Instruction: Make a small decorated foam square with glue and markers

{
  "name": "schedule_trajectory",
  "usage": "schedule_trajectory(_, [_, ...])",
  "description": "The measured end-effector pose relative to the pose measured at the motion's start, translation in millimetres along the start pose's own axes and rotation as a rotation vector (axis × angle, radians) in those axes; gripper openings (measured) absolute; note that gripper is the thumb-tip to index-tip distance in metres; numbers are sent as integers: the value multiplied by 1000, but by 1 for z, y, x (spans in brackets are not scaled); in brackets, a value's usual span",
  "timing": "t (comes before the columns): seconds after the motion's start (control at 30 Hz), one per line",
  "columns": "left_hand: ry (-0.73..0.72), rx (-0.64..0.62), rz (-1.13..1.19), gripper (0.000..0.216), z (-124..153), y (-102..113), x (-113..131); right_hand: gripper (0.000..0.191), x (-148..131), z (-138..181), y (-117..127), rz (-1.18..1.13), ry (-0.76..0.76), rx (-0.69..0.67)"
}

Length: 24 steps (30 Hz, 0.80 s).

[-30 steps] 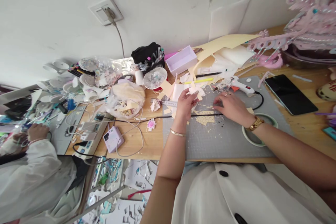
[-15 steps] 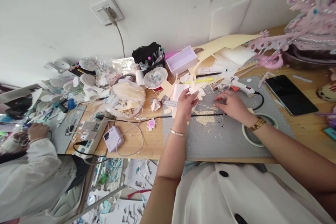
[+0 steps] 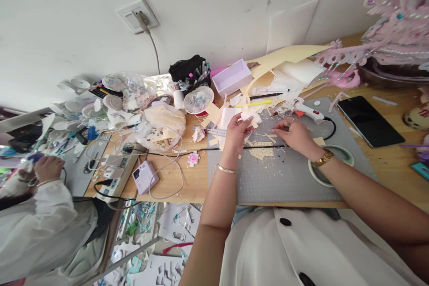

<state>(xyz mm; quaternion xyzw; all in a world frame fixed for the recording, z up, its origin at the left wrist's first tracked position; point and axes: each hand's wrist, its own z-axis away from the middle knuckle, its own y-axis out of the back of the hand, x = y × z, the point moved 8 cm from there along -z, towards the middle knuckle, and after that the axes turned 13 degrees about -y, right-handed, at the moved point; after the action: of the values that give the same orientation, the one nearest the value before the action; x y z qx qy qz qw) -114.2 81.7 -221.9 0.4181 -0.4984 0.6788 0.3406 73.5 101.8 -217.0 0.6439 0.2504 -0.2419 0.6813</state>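
My left hand [image 3: 238,133] is closed in a pinch on a small white-and-cream paper cutout [image 3: 248,117], held above the grey cutting mat [image 3: 288,178]. To its right, my right hand [image 3: 294,134] hovers low over the mat with thumb and fingertips together; whatever lies between them is too small to make out. Thin cream strips [image 3: 270,137] lie close to those fingertips. Between and below the hands sit several small cream paper pieces [image 3: 262,153], beside a black cable crossing the mat. A white ruler [image 3: 217,132] shows left of my left hand.
A white glue gun [image 3: 309,111] lies behind my right hand, and a tape roll [image 3: 348,157] is under my right wrist. A phone [image 3: 370,120] lies at right. Further back stands a lilac box [image 3: 232,77]. At left, a co-worker's hand [image 3: 49,169] works near a power strip [image 3: 112,181].
My right hand's fingertips have come together in a pinch, and a cream strip near them lies differently. My left hand stays put with the cutout. The co-worker's hand has shifted slightly.
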Motion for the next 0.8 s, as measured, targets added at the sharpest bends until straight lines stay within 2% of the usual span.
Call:
schedule_trajectory(0.13, [14, 13, -6, 42, 0, 0, 0, 18, 5, -1, 10, -52, -10, 4])
schedule_trajectory(0.27, [18, 11, -11, 41, 1, 0, 0, 12, 6, 3, 21, 42, 89, 51])
schedule_trajectory(0.4, [19, 2, -21, 40, 1, -1, -1, 12, 7, 6, 12, 193, 109, 6])
schedule_trajectory(0.57, [6, -11, 3, 42, 1, -1, -1, 13, -4, 5, 0, 206, 68, -6])
schedule_trajectory(0.8, [7, -6, 10, 41, 0, -1, -2, 9, -15, 3, -5, 205, 99, -13])
